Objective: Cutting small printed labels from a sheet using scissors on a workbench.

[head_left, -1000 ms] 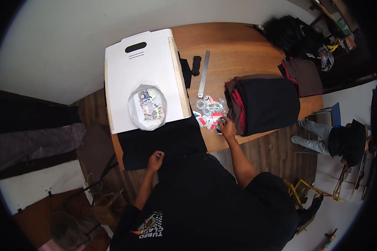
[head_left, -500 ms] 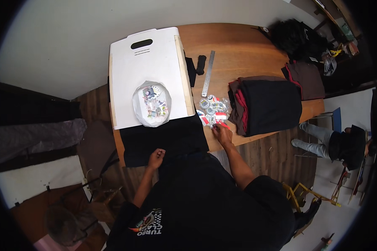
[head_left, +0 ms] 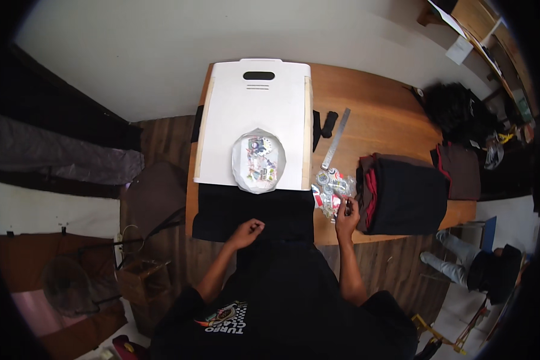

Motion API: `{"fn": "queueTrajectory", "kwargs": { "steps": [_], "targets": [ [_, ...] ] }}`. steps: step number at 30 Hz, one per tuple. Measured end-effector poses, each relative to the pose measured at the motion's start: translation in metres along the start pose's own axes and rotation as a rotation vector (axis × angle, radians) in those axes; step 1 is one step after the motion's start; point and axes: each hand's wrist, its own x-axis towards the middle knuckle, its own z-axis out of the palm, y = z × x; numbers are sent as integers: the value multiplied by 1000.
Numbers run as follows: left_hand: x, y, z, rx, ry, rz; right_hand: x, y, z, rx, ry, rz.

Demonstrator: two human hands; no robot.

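Note:
My left hand (head_left: 246,234) hovers over a black cloth (head_left: 282,216) at the table's near edge, its fingers curled closed; whether anything small is in them does not show. My right hand (head_left: 347,219) is at the near right side of a loose pile of stickers (head_left: 329,185) in clear wrapping, red, white and grey. Its thumb and fingers are pinched together at the pile, and what they grip is too small to make out. A round, white-rimmed bowl (head_left: 238,174) with colourful printed pieces inside rests on a white board (head_left: 222,132) with a slotted handle.
A folded stack of black, brown and red clothes (head_left: 409,195) lies right of the stickers. A metal ruler (head_left: 336,139) and a small black roll (head_left: 329,124) lie behind them. More folded clothes (head_left: 461,171) and a black bag (head_left: 456,111) are farther right. Another person (head_left: 492,270) sits at the right.
The whole view has shifted, with the table now farther right and lower. My right hand has turned more upright beside the stickers. My left hand stays curled over the black cloth.

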Motion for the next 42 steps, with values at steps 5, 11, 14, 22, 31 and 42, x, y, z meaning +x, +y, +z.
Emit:
{"fn": "queueTrajectory", "kwargs": {
  "steps": [5, 11, 14, 22, 31, 42],
  "targets": [
    [8, 140, -23, -198, 59, 231, 17, -85, 31, 231, -150, -208],
    [51, 208, -33, -404, 374, 545, 14, -132, 82, 107, -403, -409],
    [46, 211, -35, -570, 381, 496, 6, -150, 93, 105, -473, -566],
    [33, 218, -34, -820, 532, 447, -7, -154, 100, 158, -499, -568],
    [41, 204, -41, -449, 525, 526, -11, -139, 101, 334, -559, -375],
    [37, 209, -57, -516, 549, 484, -6, -142, 96, 659, -848, 185]
  ]
}}
